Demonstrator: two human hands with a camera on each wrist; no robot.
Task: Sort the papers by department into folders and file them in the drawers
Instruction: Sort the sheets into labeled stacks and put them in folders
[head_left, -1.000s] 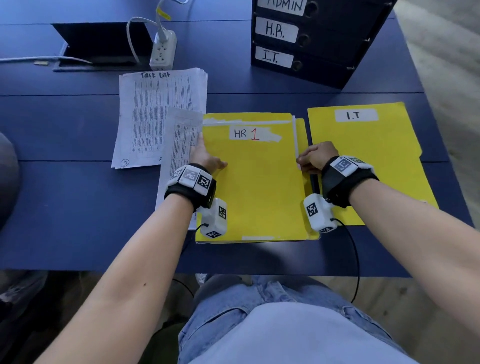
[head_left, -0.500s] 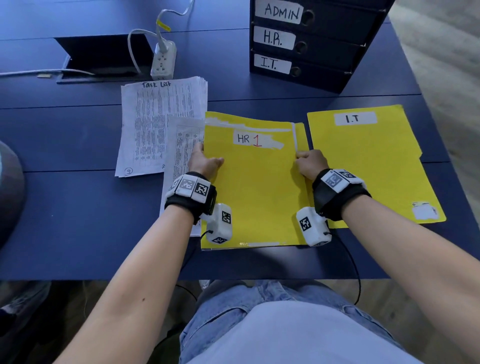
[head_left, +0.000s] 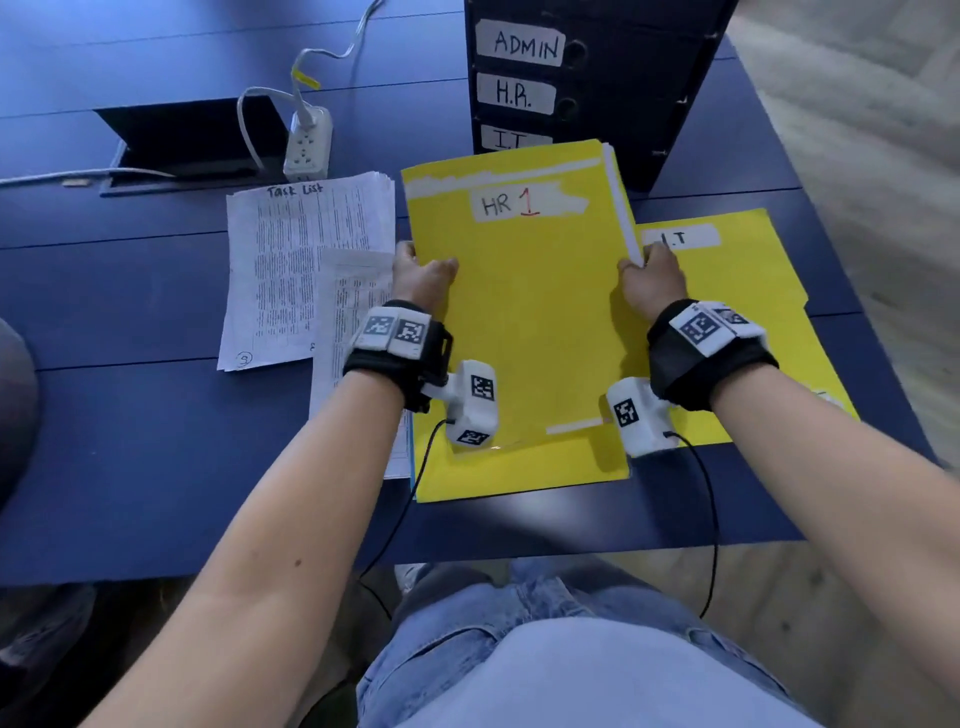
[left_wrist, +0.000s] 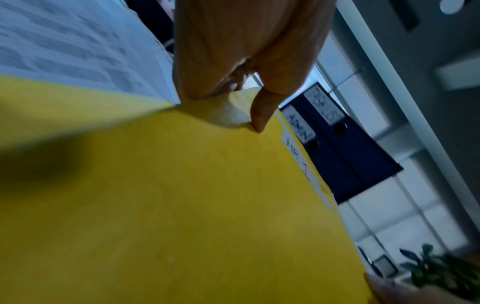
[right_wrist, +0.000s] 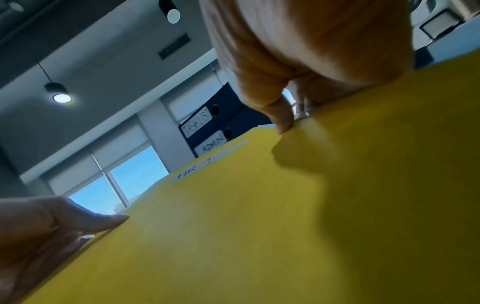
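Both hands (head_left: 423, 275) grip HR folder (head_left: 524, 322); wrist views show, blurrily, thumbs on top

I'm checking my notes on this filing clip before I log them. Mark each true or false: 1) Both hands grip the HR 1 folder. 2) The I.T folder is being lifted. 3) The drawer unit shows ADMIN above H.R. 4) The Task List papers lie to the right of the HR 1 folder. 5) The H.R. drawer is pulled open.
1) True: the left hand and right hand hold the HR 1 folder by its side edges.
2) False: the I.T folder lies flat on the table.
3) True, on the drawer unit.
4) False: the Task List papers lie to its left.
5) False: the H.R. drawer looks closed.
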